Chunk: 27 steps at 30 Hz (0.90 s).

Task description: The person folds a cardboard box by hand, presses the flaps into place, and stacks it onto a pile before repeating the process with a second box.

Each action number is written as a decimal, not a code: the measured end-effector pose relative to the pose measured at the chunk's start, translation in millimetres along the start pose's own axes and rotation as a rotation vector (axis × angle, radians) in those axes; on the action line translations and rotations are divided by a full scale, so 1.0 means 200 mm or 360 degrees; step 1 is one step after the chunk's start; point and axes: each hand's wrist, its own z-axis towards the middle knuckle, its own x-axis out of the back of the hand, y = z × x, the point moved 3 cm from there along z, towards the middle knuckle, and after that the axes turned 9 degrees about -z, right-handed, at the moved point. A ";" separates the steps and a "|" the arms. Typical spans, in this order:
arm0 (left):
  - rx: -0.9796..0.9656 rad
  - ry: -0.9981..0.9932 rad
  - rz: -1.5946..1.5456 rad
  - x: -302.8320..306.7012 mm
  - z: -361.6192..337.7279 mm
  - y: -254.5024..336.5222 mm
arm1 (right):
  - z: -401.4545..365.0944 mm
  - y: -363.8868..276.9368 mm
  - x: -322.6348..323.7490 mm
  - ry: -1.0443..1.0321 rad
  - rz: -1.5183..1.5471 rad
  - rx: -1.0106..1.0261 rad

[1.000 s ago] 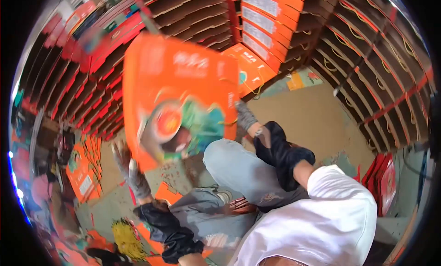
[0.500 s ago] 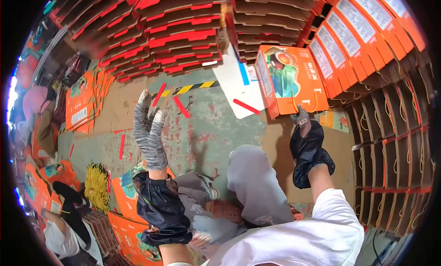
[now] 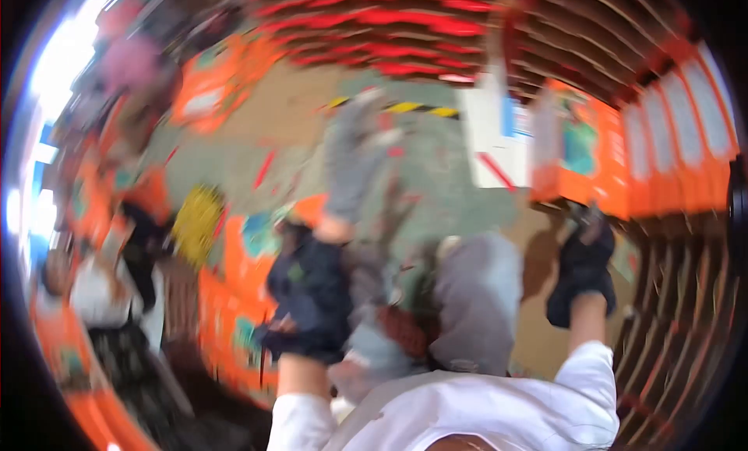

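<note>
Blurred by motion, my left hand [image 3: 354, 159], in a grey knitted glove, is raised over the green floor with thumb and fingers apart and nothing visible in it. My right hand [image 3: 588, 217] is at the lower edge of an orange printed box [image 3: 580, 143]; its fingers are smeared, so their grip is unclear. Dark sleeve covers wrap both forearms. Beside the box's left side lies a white sheet [image 3: 487, 128] with a blue strip and a red strip on it.
More orange boxes [image 3: 674, 132] stand in a row at the right. Stacked brown cardboard pieces [image 3: 678, 303] line the right side and the top. A yellow cord bundle [image 3: 198, 223] lies at the left, near orange boxes [image 3: 253, 241]. Another person [image 3: 97, 291] is at the far left.
The view has swung, shifting the scene rightward and blurring it. My right hand stays by the box's lower edge; my left hand remains raised with fingers apart.
</note>
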 end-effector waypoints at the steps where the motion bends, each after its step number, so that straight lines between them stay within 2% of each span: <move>1: -0.0051 -0.0005 0.0022 0.00 0.00 0.02 | -0.04 0.10 -0.07 0.0059 0.0348 -0.0035; 3: -0.0109 0.0031 0.0021 0.01 -0.02 0.05 | -0.08 0.48 -0.46 -0.0131 0.1142 -0.0300; 5: -0.0118 0.0101 -0.0005 0.06 -0.05 0.10 | -0.18 0.74 -0.85 -0.0448 0.1641 -0.0642; 7: -0.0080 0.0191 -0.0142 0.10 -0.07 0.16 | -0.28 0.85 -1.06 -0.0750 0.1868 -0.0879; 12: 0.0069 0.0295 -0.0795 0.32 -0.31 0.32 | -0.30 0.92 -1.26 -0.1191 0.2092 -0.0926; 14: 0.0245 0.0289 -0.0879 0.50 -0.53 0.41 | -0.22 0.85 -1.28 -0.1326 0.2135 -0.0812; 16: 0.0564 0.0369 -0.0850 0.72 -0.82 0.35 | -0.05 0.69 -1.24 -0.1487 0.2225 -0.0460; 17: 0.0653 0.0569 -0.0919 0.85 -1.00 0.24 | 0.05 0.62 -1.19 -0.1460 0.2247 -0.0480; 18: 0.0752 0.0772 -0.0986 0.99 -1.22 0.07 | 0.14 0.52 -1.12 -0.1439 0.2267 -0.0505; 19: 0.0756 0.1112 -0.1131 1.10 -1.49 -0.13 | 0.19 0.41 -1.03 -0.1425 0.2288 -0.0544; 20: 0.0980 0.1550 -0.1225 1.18 -1.80 -0.33 | 0.22 0.31 -0.94 -0.1415 0.2313 -0.0585; 22: 0.0986 0.1676 -0.2116 1.32 -2.61 -0.99 | 0.22 -0.02 -0.64 -0.1446 0.2117 -0.0341; 23: 0.0878 0.1704 -0.2481 1.30 -2.78 -1.02 | 0.23 -0.19 -0.57 -0.1456 0.2045 -0.0204; 25: 0.0925 0.1244 -0.2599 1.21 -3.04 -0.95 | 0.28 -0.39 -0.63 -0.1536 0.1986 -0.0108; 26: 0.0994 0.1886 -0.2579 1.21 -3.25 -1.22 | 0.28 -0.48 -0.63 -0.1551 0.1906 -0.0077; 27: 0.1328 0.1982 -0.1848 1.13 -2.99 -0.85 | 0.18 -0.68 -0.53 -0.1489 0.1692 0.0040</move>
